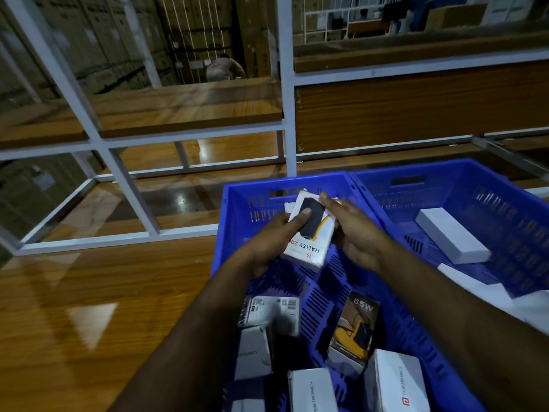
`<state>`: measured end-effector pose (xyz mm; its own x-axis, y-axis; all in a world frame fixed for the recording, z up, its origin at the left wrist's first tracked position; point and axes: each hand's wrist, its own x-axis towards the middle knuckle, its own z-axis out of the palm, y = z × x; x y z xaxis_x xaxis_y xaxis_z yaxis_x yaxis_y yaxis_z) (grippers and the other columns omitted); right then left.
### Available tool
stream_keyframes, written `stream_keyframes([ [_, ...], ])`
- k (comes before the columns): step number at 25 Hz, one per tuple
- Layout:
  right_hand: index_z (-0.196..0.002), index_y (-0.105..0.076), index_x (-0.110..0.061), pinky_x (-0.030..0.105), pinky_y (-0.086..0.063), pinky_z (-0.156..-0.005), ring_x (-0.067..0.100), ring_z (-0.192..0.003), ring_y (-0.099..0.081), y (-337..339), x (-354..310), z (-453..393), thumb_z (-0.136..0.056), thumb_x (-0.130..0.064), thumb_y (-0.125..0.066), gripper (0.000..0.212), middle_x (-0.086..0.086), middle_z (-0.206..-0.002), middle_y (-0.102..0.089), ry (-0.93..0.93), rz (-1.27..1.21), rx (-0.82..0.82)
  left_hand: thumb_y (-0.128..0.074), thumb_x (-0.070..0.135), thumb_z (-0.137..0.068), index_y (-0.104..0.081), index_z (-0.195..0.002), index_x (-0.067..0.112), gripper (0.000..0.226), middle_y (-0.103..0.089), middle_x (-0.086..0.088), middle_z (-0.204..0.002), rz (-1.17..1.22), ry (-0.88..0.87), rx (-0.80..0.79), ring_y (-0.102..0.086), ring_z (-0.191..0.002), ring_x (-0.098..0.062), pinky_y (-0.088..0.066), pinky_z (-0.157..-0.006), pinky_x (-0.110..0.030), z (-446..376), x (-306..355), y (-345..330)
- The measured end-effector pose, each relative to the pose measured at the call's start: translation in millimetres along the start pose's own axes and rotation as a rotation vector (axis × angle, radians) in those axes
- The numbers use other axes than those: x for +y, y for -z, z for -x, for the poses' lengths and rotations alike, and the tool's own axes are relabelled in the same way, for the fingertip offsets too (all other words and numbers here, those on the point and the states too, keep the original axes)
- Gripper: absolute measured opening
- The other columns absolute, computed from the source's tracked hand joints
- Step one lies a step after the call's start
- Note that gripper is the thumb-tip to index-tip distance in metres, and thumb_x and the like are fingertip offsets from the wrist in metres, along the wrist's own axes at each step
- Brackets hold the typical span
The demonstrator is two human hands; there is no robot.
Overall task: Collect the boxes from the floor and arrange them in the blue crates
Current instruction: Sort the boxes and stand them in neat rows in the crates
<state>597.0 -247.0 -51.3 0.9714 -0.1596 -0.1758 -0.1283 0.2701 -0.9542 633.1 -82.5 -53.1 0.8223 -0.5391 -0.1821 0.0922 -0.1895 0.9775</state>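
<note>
Indoors, a dim warehouse. Glossy wood-look floor (89, 307) took up the left and reflected overhead light in pale patches. White metal rack (98, 144) with brown wooden shelves stood behind, bare where visible. Stacked cartons (89, 40) filled the far background; someone's back was faintly visible there, blurred. Upper right showed a white grille partition, detail too blurred to tell.

Two blue crates sat side by side, walls touching. Left crate (234, 203) sat under the arms, right crate (505, 203) was just beside it.

Both hands were over the left crate, gripping one white box (309, 233) printed "HALLEY", held tilted above the slotted crate bottom. Left hand (267, 242) curled round its left edge, thumb pressed flat on the black picture on top. Right hand (353, 230) cupped its right side, fingers bent over the far edge.

Loose in the left crate's near part: a black-and-yellow "65W" box (353, 331) standing tilted, a barcode box (273, 313), and several white boxes (398, 379) lying at mixed angles. Another white box edge peeked out behind the held one.

Right crate held a long white box (451, 236) lying flat, with more white boxes near its near edge.
</note>
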Motion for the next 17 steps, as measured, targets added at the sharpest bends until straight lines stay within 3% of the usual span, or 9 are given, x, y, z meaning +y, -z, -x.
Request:
stream_keyframes([
  [4, -0.127, -0.062, -0.008, 0.050, -0.054, -0.096, 0.037, -0.106, -0.068, -1, 0, -2, -0.094, -0.041, -0.061, 0.047, 0.017, -0.116, -0.072, -0.011, -0.039, 0.045, -0.069, 0.037, -0.092, -0.061, -0.128, 0.011, 0.045, -0.075, -0.012, -0.111, 0.105, 0.051, -0.009, -0.073, -0.093, -0.024, -0.055, -0.069, -0.031, 0, 2, 11],
  [7, -0.125, -0.064, -0.007, 0.038, -0.060, -0.074, 0.027, -0.090, -0.070, 0, -3, -5, -0.096, -0.040, -0.059, 0.044, 0.016, -0.114, -0.072, -0.009, -0.132, 0.102, -0.079, 0.015, -0.083, -0.050, -0.135, 0.019, 0.060, -0.073, -0.009, -0.117, 0.121, 0.099, -0.008, -0.074, -0.096, -0.017, -0.059, -0.065, -0.030, 5, 0, 19],
  [9, -0.126, -0.063, -0.007, 0.033, -0.057, -0.067, 0.023, -0.087, -0.068, 3, -4, -8, -0.096, -0.037, -0.060, 0.043, 0.016, -0.111, -0.071, -0.027, -0.172, 0.114, -0.078, 0.010, -0.082, -0.046, -0.139, 0.020, 0.066, -0.071, -0.010, -0.120, 0.184, 0.086, 0.097, -0.072, -0.099, -0.019, -0.060, -0.066, -0.033, 4, 0, 21],
  [11, -0.124, -0.062, -0.009, 0.033, -0.057, -0.069, 0.021, -0.084, -0.066, 5, -5, -8, -0.095, -0.031, -0.063, 0.036, 0.012, -0.103, -0.070, -0.074, -0.197, 0.086, -0.077, 0.017, -0.085, -0.043, -0.142, 0.020, 0.067, -0.069, -0.010, -0.124, 0.326, 0.062, 0.293, -0.069, -0.101, -0.021, -0.058, -0.074, -0.036, 0, 2, 26],
  [13, -0.120, -0.061, -0.012, 0.036, -0.061, -0.073, 0.020, -0.085, -0.066, 4, -5, -3, -0.092, -0.023, -0.067, 0.030, 0.010, -0.099, -0.068, -0.130, -0.181, -0.022, -0.076, 0.026, -0.086, -0.046, -0.143, 0.016, 0.065, -0.067, -0.014, -0.127, 0.458, 0.022, 0.429, -0.068, -0.095, -0.020, -0.056, -0.066, -0.030, -3, 3, 32],
  [15, -0.115, -0.060, -0.011, 0.039, -0.061, -0.078, 0.023, -0.092, -0.069, -1, -2, 2, -0.088, -0.016, -0.071, 0.029, 0.011, -0.107, -0.069, -0.141, -0.108, -0.118, -0.071, 0.031, -0.090, -0.055, -0.136, 0.009, 0.054, -0.068, -0.020, -0.122, 0.446, -0.011, 0.464, -0.068, -0.089, -0.023, -0.056, -0.060, -0.027, -5, 1, 35],
  [17, -0.120, -0.056, -0.015, 0.036, -0.061, -0.078, 0.026, -0.101, -0.068, -6, 3, 5, -0.083, -0.011, -0.077, 0.043, 0.012, -0.119, -0.064, -0.012, 0.100, -0.099, -0.060, 0.043, -0.096, -0.065, -0.120, 0.011, 0.040, -0.072, -0.018, -0.116, 0.278, 0.021, 0.440, -0.069, -0.098, -0.030, -0.056, -0.077, -0.037, -3, -1, 32],
])
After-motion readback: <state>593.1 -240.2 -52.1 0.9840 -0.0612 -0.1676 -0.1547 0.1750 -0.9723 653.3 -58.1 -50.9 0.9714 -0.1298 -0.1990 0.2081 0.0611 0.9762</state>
